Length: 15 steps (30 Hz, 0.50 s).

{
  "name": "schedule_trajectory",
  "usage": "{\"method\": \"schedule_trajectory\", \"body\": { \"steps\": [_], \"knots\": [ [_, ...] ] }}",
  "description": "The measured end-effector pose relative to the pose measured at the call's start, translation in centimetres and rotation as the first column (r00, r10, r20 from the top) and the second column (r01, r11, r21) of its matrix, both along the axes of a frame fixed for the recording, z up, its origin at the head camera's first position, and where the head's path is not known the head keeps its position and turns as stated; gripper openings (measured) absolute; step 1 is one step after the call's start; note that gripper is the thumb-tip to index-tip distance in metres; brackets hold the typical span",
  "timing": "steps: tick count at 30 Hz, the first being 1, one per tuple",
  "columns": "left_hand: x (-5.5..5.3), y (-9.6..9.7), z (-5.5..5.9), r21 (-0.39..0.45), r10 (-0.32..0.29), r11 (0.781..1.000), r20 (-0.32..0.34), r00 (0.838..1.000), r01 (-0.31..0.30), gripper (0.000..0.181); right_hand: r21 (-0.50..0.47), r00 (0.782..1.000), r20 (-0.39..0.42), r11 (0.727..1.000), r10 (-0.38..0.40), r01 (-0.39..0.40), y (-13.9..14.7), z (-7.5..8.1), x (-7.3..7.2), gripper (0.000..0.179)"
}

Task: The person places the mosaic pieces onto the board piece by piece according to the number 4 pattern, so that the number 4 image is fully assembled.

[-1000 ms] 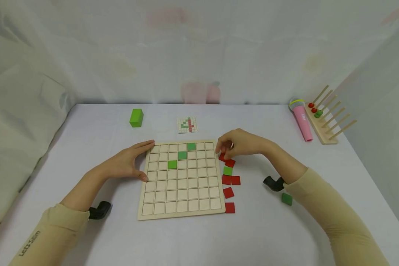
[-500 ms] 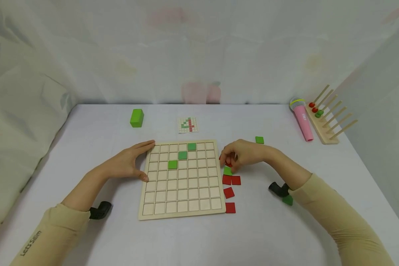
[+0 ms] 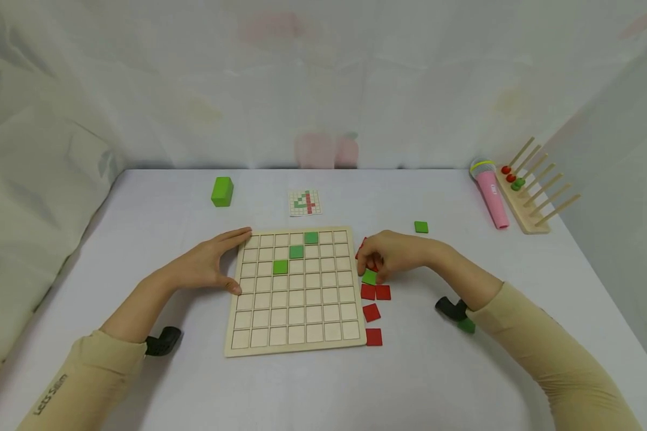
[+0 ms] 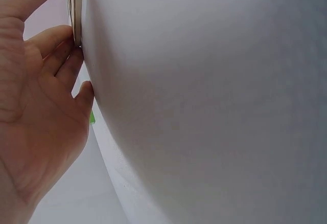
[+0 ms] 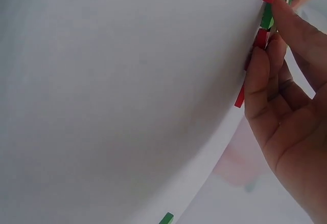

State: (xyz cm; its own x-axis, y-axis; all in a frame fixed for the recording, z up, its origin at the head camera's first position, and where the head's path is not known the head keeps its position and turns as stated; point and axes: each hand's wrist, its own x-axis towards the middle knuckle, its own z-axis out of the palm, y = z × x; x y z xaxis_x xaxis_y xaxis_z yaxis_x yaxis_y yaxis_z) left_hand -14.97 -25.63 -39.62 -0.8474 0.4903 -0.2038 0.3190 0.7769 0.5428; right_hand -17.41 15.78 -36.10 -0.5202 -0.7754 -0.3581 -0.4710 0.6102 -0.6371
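A square wooden grid board (image 3: 296, 293) lies flat in the head view, with 3 green tiles set in its upper cells. My left hand (image 3: 205, 263) rests along the board's left edge, fingers extended to its top corner and thumb lower down the side. To the right of the board, my right hand (image 3: 396, 251) bends down over a light green tile (image 3: 369, 277), thumb and forefinger at either side of it. Several red tiles (image 3: 383, 292) lie around that tile, some partly hidden under the right hand. The right wrist view shows the green tile (image 5: 267, 17) by the thumb tip.
Behind the board are a small card (image 3: 305, 203) with a coloured grid pattern and a green block (image 3: 222, 191). One green tile (image 3: 421, 227) lies beyond the right hand; another (image 3: 466, 325) is half under the right wrist camera. A pink microphone (image 3: 490, 197) and a pegged rack (image 3: 523, 203) stand far right.
My right hand has come nearer along the tile row, from the red tiles to the light green one. A green tile at the back right has come into sight. The left hand stays put.
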Motion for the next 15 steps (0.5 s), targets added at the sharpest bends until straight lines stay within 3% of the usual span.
{"method": "schedule_trajectory", "body": {
  "steps": [15],
  "knots": [
    [0.15,0.16,0.23,0.003,-0.006,1.0,-0.007,1.0,0.006,0.125,0.018,0.997,-0.061,0.999,0.037,-0.036,-0.53,0.27,0.14,0.021]
  ]
}}
